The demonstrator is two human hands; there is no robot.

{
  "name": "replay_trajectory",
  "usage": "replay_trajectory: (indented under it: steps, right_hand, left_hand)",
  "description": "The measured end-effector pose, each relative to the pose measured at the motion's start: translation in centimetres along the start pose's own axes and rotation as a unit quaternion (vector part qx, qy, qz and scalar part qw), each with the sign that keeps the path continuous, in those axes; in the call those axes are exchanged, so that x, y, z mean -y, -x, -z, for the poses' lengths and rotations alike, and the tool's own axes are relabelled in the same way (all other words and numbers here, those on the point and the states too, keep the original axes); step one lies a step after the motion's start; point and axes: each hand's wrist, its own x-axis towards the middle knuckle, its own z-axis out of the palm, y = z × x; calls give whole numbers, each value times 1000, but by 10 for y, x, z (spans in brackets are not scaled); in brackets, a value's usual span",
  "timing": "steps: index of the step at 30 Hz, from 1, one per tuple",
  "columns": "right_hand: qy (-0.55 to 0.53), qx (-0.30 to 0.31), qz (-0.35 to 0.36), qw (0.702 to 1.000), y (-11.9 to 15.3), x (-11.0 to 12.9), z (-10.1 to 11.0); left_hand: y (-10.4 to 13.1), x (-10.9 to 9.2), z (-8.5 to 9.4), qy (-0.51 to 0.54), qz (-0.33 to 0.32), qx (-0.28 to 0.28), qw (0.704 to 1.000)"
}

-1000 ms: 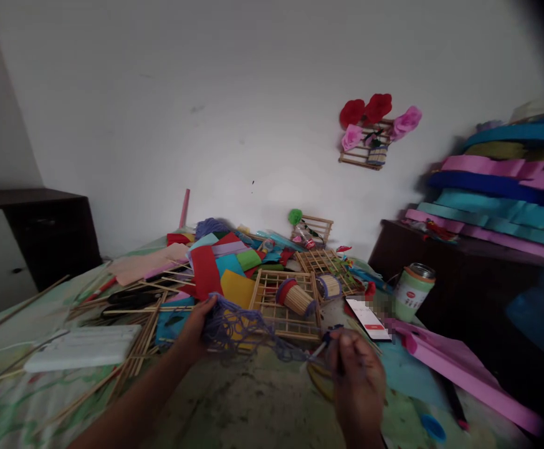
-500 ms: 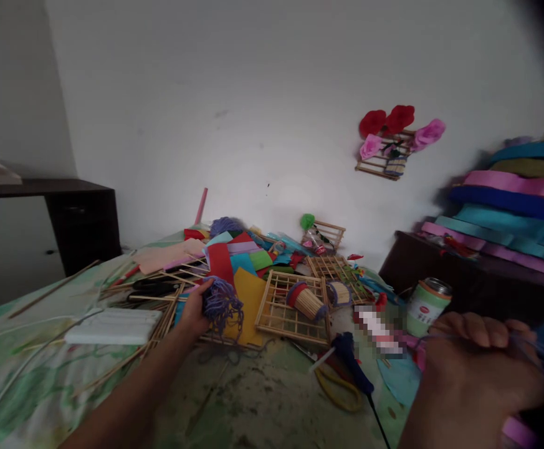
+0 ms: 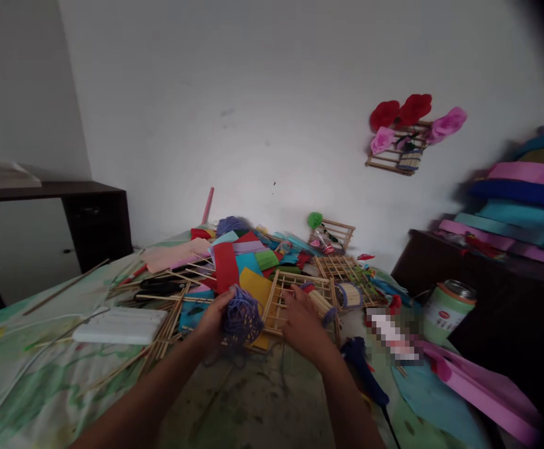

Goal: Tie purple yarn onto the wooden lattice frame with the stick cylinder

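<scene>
The left hand (image 3: 214,321) is closing around a tangled bundle of purple yarn (image 3: 243,317), which is hanging just above the table, left of the right hand. The right hand (image 3: 304,324), fingers partly spread and bent, is hovering over or touching a wooden lattice frame (image 3: 275,308); whether it is pinching a strand cannot be told. A small stick basket (image 3: 321,304) is lying tilted on the frame. Yellow sheet (image 3: 255,285) and red sheet (image 3: 226,268) are lying behind the yarn; a blue corded tool (image 3: 365,374) is resting nearer, at right.
</scene>
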Motion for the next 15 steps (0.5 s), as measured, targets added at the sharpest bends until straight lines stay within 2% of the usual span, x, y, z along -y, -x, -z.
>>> replay_trajectory:
  steps: [2,5,8,10,12,15]
  right_hand:
    - [-104,14,46,993,4,8,-4]
    - [-247,35,52,967,6,21,-16]
    - [-267,40,46,962,2,23,-20]
    - [-258,8,40,965,-3,16,-12]
    - [-274,-52,17,960,-7,3,3]
    - [-359,-120,-40,925,-9,-16,25]
  left_hand:
    - [3,3,-1,-28,-30,35,999]
    - [8,5,-2,-86,-69,107,988]
    - [10,4,-2,-134,-97,147,975]
    - [7,0,-1,-132,-103,133,977]
    - [2,-4,2,-112,-115,97,982]
    - [-8,-10,8,-95,-154,57,982]
